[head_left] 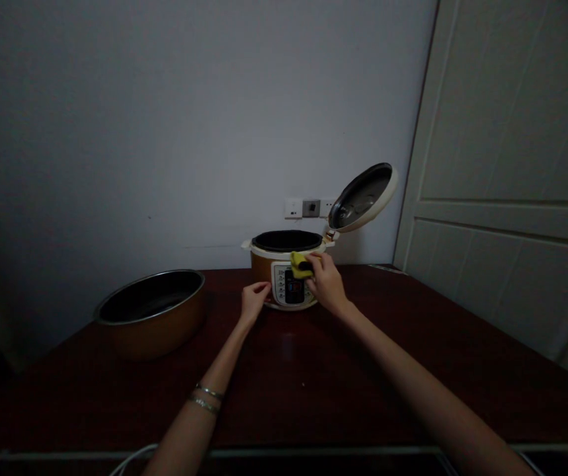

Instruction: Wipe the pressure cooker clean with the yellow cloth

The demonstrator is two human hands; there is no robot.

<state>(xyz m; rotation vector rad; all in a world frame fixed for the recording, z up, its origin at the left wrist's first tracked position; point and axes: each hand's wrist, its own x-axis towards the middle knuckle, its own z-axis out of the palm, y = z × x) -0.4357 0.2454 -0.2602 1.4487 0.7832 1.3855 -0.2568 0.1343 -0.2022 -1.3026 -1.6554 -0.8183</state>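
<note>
An orange and cream electric cooker (pixel 264 264) stands at the back of a dark red table (pixel 288 377), its lid (pixel 363 196) swung open to the right. A control panel (pixel 291 286) faces me. My right hand (pixel 327 283) is closed on a yellow cloth (pixel 299 264), pressed against the top of the panel below the rim. My left hand (pixel 252 301) rests its fingertips against the cooker's lower left side, fingers curled, holding nothing I can see. Two bracelets (pixel 206 398) circle my left wrist.
A loose inner pot (pixel 152 311), metal inside and orange outside, sits on the table's left part. A wall socket strip (pixel 308 207) is behind the cooker. A pale door (pixel 506 165) fills the right side. A white cord (pixel 129 457) shows at the table's near edge.
</note>
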